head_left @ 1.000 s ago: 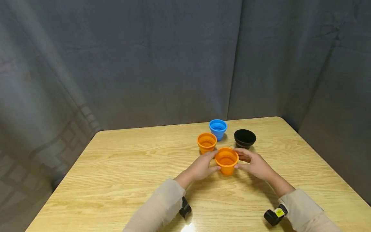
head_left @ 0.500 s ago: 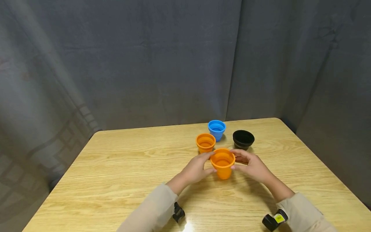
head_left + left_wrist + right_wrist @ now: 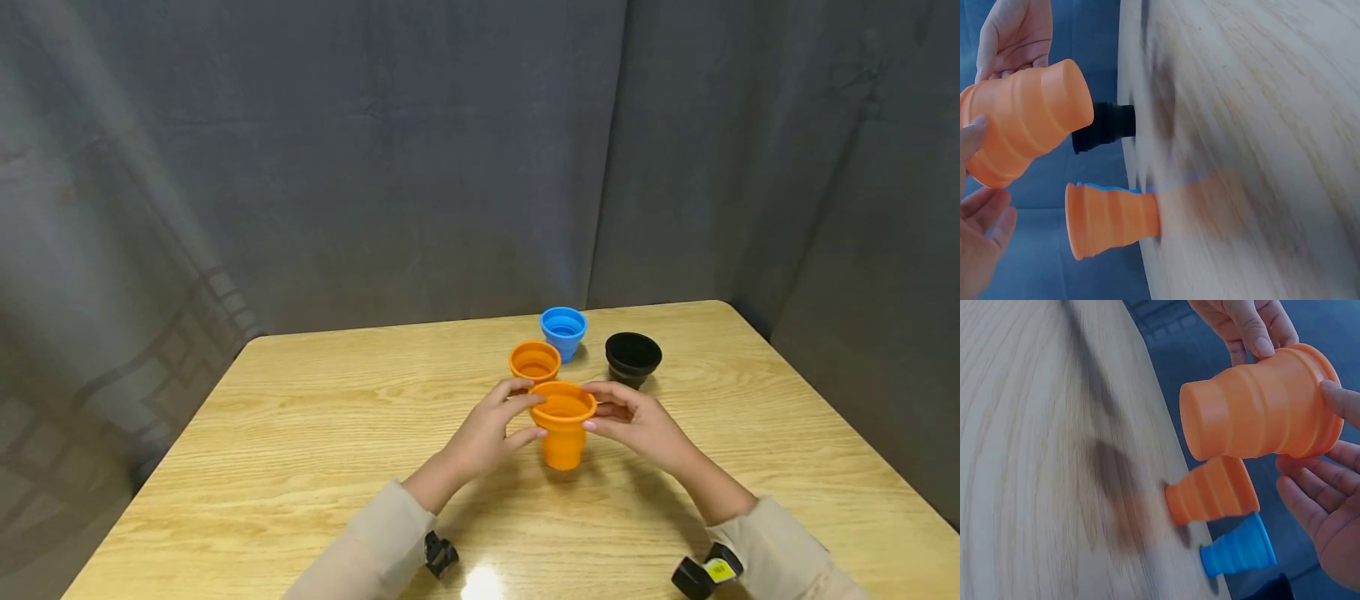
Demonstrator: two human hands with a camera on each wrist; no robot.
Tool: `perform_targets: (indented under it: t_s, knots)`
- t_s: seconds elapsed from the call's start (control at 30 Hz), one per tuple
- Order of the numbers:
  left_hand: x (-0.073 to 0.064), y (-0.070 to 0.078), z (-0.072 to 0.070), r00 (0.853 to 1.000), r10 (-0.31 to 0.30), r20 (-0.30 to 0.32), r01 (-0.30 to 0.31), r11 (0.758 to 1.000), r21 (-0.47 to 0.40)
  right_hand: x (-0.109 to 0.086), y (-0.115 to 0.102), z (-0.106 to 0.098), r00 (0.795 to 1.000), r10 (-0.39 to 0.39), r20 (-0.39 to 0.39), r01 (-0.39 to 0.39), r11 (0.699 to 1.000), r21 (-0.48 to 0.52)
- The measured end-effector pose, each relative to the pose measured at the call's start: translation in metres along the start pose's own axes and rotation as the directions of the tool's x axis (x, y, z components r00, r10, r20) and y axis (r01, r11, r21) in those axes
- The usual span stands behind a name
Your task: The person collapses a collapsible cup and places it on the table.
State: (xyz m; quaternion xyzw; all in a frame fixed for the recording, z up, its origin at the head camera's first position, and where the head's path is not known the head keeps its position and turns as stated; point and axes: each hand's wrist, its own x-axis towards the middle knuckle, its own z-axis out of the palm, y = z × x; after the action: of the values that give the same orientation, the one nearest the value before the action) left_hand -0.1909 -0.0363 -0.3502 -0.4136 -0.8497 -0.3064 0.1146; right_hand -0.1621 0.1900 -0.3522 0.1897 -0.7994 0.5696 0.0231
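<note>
An orange ribbed cup, wide at the rim and stepped down to a narrow base, is held upright between both hands over the table. The left hand grips it at the rim from the left, thumb on the near side. From the right, the right hand pinches the rim between thumb and fingers. The right wrist view shows the held cup raised off the wood, its shadow below. Just behind it stands a second orange cup, partly hidden in the head view.
A blue cup stands behind the second orange cup, near the far edge. To its right is a black cup. Grey curtains hang behind the wooden table and along its sides.
Both hands have carried the orange cup leftward and upward, and more of its side shows now. The left hand's fingers have shifted at the rim. The other cups stay in place.
</note>
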Motion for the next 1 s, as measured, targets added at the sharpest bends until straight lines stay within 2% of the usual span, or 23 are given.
perform_targets:
  t_s: [0.1, 0.23, 0.4, 0.57, 0.7, 0.83, 0.9, 1.0]
  knots:
    - [-0.002, -0.001, -0.004, 0.999, 0.042, -0.02, -0.043, 0.999, -0.028, 0.001, -0.005, 0.002, 1.0, 0.007, 0.014, -0.007, 1.0, 0.017]
    - [-0.005, -0.002, -0.009, 0.997, 0.053, -0.048, -0.057, 0.993, -0.099, 0.001, -0.01, 0.005, 0.999, 0.002, 0.045, -0.004, 0.999, 0.052]
    - [-0.009, -0.005, -0.013, 0.998, 0.0, -0.065, -0.013, 0.98, -0.198, 0.002, -0.011, 0.01, 0.997, -0.035, 0.07, 0.035, 0.999, 0.011]
    - [-0.015, -0.009, -0.014, 0.996, -0.071, -0.048, 0.056, 0.96, -0.275, 0.002, -0.012, 0.017, 0.997, -0.07, 0.029, 0.071, 0.995, -0.071]
    - [-0.019, -0.001, -0.023, 0.994, -0.11, -0.015, 0.099, 0.937, -0.336, 0.003, -0.012, 0.022, 0.991, -0.13, 0.026, 0.132, 0.986, -0.099]
    - [-0.024, 0.009, -0.031, 0.986, -0.16, 0.047, 0.165, 0.895, -0.414, 0.004, -0.011, 0.025, 0.987, -0.146, 0.059, 0.153, 0.979, -0.133]
    - [-0.026, 0.006, -0.029, 0.979, -0.186, 0.083, 0.203, 0.865, -0.46, 0.004, -0.011, 0.026, 0.989, -0.126, 0.08, 0.137, 0.981, -0.141]
    - [-0.031, -0.005, -0.022, 0.975, -0.178, 0.13, 0.22, 0.846, -0.486, 0.003, -0.012, 0.028, 0.987, -0.103, 0.122, 0.118, 0.986, -0.115]
